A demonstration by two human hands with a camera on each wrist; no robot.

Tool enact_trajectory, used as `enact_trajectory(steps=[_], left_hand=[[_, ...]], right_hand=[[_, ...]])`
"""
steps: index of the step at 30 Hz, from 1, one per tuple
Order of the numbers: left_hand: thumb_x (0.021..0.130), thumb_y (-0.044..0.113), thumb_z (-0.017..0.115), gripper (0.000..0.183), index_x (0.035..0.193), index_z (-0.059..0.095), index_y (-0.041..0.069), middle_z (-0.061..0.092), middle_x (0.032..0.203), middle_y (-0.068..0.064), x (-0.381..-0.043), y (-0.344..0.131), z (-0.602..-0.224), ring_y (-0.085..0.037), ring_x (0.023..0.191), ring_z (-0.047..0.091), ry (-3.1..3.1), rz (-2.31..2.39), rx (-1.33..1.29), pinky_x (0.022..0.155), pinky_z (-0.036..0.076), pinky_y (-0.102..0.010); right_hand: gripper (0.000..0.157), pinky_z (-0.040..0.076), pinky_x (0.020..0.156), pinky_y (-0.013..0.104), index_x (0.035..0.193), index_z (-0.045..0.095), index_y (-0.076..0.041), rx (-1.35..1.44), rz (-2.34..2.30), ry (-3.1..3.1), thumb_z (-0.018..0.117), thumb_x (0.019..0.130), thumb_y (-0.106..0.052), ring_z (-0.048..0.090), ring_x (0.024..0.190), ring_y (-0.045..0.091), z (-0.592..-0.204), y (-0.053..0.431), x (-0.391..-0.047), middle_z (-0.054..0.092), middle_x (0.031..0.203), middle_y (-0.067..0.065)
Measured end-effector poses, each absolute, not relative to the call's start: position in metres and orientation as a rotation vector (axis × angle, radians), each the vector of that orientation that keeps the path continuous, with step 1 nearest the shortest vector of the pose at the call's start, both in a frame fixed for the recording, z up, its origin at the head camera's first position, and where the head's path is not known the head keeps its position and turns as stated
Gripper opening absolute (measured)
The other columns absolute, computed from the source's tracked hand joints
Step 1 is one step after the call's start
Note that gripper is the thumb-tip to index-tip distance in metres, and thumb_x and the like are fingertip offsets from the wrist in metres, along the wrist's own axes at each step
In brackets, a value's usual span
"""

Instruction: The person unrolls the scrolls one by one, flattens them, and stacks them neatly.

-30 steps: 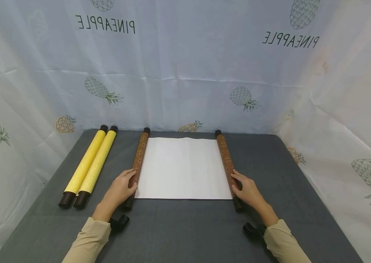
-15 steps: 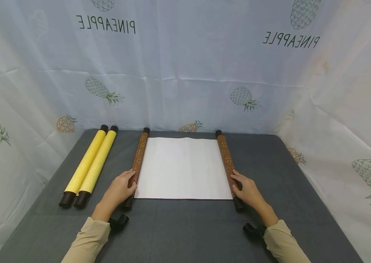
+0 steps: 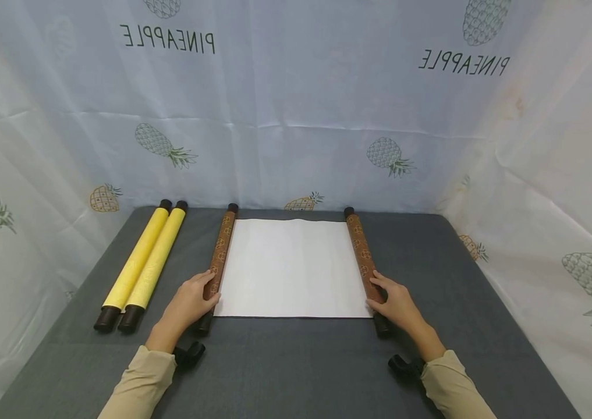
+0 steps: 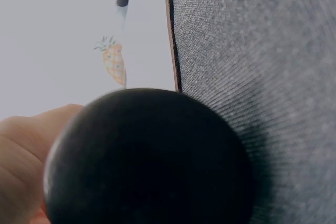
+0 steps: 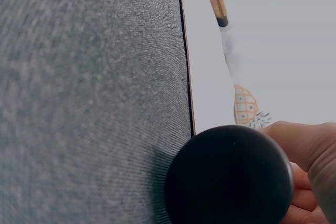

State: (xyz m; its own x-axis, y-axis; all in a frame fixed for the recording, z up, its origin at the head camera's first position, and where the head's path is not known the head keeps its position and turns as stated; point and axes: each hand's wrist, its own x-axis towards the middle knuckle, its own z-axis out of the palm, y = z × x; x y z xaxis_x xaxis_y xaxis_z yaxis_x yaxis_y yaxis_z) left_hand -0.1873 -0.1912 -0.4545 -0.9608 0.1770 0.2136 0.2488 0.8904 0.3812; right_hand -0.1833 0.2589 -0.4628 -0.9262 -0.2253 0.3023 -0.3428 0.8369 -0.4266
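Right hand (image 3: 399, 305) has shifted slightly; pineapple-print curtain (image 3: 285, 81) hangs behind grey tabletop (image 3: 296, 366).

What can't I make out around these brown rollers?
Left wrist view: much of the left hand, cut off by the left edge.
Right wrist view: parts of the right hand, behind the black end cap.
Head view: the underside of the white sheet, facing the grey table.

Left hand (image 3: 188, 301) and right hand (image 3: 395, 302): well apart, level with each other, both curled in a grip. Sleeved forearms (image 3: 138, 381) slant inward toward bench's far edge (image 3: 406, 221).
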Motion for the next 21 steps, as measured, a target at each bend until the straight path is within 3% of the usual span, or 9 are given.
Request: enact_trajectory(steps=[12, 21], left_hand=[[0.078, 0.009, 0.075, 0.051, 0.121, 0.059, -0.013, 0.059, 0.127, -0.033, -0.1885, -0.1931, -0.4558, -0.047, 0.115, 0.059, -2.88, -0.619, -0.335, 0.094, 0.051, -0.054], [0.074, 0.006, 0.078, 0.048, 0.115, 0.062, -0.014, 0.06, 0.117, -0.028, -0.1885, -0.1934, -0.4602, -0.042, 0.104, 0.062, -2.787, -0.638, -0.361, 0.085, 0.055, -0.05]], right_hand=[[0.05, 0.051, 0.092, 0.055, 0.121, 0.061, 0.012, 0.405, 0.724, -2.795, 0.076, 0.076, -0.002, 0.057, 0.118, 0.048, -0.4633, 0.2619, -0.1826, 0.055, 0.134, 0.031], [0.05, 0.051, 0.092, 0.057, 0.123, 0.059, 0.012, 0.396, 0.735, -2.792, 0.074, 0.077, -0.004, 0.056, 0.119, 0.049, -0.4623, 0.2639, -0.1813, 0.054, 0.134, 0.032]])
